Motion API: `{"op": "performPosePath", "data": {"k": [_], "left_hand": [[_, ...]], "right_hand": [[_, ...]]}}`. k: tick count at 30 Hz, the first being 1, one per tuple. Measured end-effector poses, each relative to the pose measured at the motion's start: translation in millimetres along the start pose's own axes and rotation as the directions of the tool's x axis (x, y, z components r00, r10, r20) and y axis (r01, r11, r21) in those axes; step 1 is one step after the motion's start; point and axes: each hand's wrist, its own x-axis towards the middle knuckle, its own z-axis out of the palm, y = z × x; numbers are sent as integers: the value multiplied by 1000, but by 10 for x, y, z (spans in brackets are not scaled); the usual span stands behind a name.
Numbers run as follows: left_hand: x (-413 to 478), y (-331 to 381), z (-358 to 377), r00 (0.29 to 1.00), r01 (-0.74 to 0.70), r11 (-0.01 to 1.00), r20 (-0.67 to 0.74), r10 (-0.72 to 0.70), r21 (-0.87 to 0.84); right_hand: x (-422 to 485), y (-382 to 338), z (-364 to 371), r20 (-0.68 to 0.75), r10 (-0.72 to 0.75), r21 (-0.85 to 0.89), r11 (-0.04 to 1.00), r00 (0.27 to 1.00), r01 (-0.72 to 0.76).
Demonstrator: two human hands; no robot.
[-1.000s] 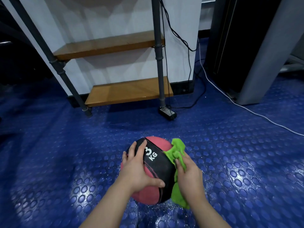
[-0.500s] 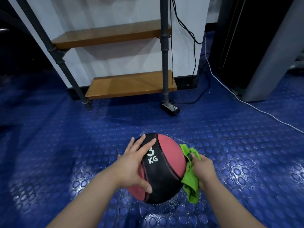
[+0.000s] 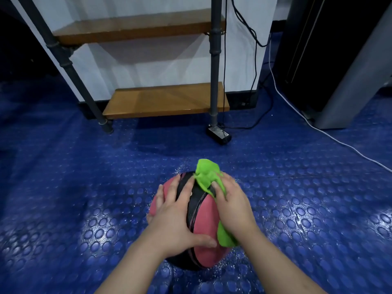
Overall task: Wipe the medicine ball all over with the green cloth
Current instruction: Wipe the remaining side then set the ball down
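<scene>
1. Floor [image 3: 63, 187]: blue studded sheet, glossy, with pale specks scattered around the ball.
2. Shelf unit [image 3: 165, 100]: 2 wooden boards on a grey pipe frame, standing against a white wall at the far side.
3. Dark cabinet [image 3: 331, 49]: far right, with a slanted grey panel on its right side.
4. White cable [image 3: 339, 143]: runs across the floor from the cabinet's foot to the right edge.
5. Medicine ball [image 3: 204, 217]: pink panels with a black band, resting on the floor at lower centre, between both hands.
6. Left hand [image 3: 174, 217]: laid flat on the ball's left and near side, fingers spread and nearly straight, thumb stretched across the lower front. It holds nothing else.
7. Right hand [image 3: 233, 204]: on the ball's upper right, fingers curled over the cloth and pressing it against the ball. The 2 hands are apart, with the black band between them.
8. Green cloth [image 3: 206, 175]: bunched at the ball's top beyond the right fingertips, with 1 tail hanging out below the right palm.
9. Black adapter box [image 3: 218, 135]: on the floor by the shelf's right post, black leads attached.
</scene>
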Motion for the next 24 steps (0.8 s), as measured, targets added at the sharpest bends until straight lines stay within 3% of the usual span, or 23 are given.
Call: {"op": "performPosePath", "data": {"k": [5,10,13,17,24], "left_hand": [[9,87,-37,999,43,999,-4,-43,-22],[-116,79,53,998,47,998,-39,-49,-44],[-136,91,78,997,42,997,-58,-45,-60],[-100,112,76,996,56,994,-59,-62,-90],[-32,117,51,994,79,986,-62,-89,-146]], "right_hand": [[397,223,-39,20,411,93,907,911,-411],[449,683,11,123,596,203,767,793,-608],[406,770,63,143,624,280,719,769,-636],[307,763,77,148,642,526,593,752,-609],[-239,443,60,-187,371,334,895,910,-296]]}}
